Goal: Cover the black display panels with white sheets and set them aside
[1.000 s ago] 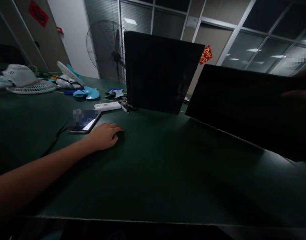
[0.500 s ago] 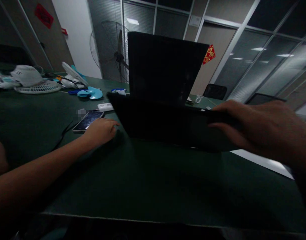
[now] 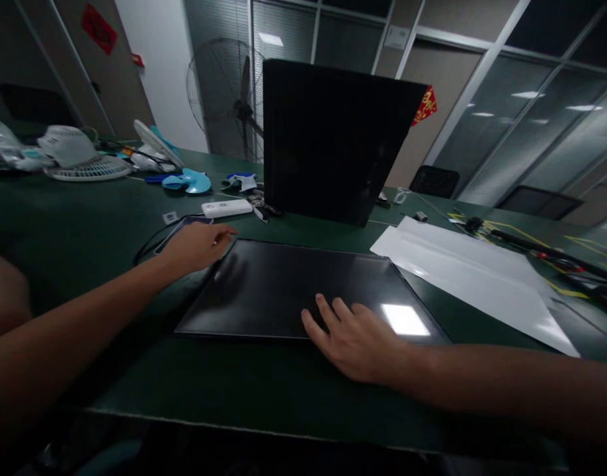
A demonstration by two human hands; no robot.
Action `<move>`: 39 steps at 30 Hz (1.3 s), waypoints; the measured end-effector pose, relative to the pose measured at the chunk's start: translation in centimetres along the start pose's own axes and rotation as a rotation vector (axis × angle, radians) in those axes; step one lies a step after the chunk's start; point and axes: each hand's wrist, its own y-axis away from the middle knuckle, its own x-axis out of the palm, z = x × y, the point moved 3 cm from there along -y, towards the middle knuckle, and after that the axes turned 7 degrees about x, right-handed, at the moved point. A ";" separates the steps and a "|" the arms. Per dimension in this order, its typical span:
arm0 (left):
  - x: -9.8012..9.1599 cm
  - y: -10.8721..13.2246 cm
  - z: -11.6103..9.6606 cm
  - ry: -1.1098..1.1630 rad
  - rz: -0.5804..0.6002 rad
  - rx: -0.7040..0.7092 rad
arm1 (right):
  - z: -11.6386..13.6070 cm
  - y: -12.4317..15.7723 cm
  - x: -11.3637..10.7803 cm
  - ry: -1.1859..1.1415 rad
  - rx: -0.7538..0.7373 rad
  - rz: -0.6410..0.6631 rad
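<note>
From here I see a dark glossy panel (image 3: 278, 284) lying flat on the green table (image 3: 209, 383), mid-frame. The right hand (image 3: 363, 340), lower right of centre, spreads its fingers over the near edge, grasping nothing; how firmly they press I can't tell. The left hand (image 3: 197, 244) is just beside the far left corner, fingers loosely bent, thumb apart, partly covering a phone (image 3: 175, 231) near a black cable (image 3: 143, 251).

Top centre, a tall black screen (image 3: 333, 139) stands beyond the panel, walling off the table behind it and hiding part of a red paper sign (image 3: 426, 106). A white bar-shaped device (image 3: 227, 208) lies left of its foot. To the right, a creased white sheet (image 3: 462, 268) lies near the panel. Towards the upper left sit a blue fan blade (image 3: 189, 181) and a white fan grille (image 3: 92, 168); a standing fan (image 3: 242, 109) rises behind.
</note>
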 end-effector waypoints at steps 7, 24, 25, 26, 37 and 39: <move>1.5 0.5 -2.7 -0.109 0.099 0.173 | -2.1 -1.3 0.7 -0.526 -0.026 -0.021; 4.6 0.6 -2.8 0.010 0.222 0.383 | -25.6 13.0 25.7 -0.495 1.097 0.393; 4.9 0.6 -2.8 0.014 0.227 0.392 | -26.0 13.7 26.0 -0.506 1.109 0.400; 5.1 0.6 -2.7 0.015 0.232 0.401 | -26.4 14.2 26.2 -0.514 1.119 0.405; 5.8 0.7 -2.8 0.030 0.253 0.343 | -27.8 14.8 26.9 -0.508 1.108 0.371; 5.7 0.8 -2.9 0.042 0.250 0.333 | -27.6 14.5 26.6 -0.507 1.097 0.373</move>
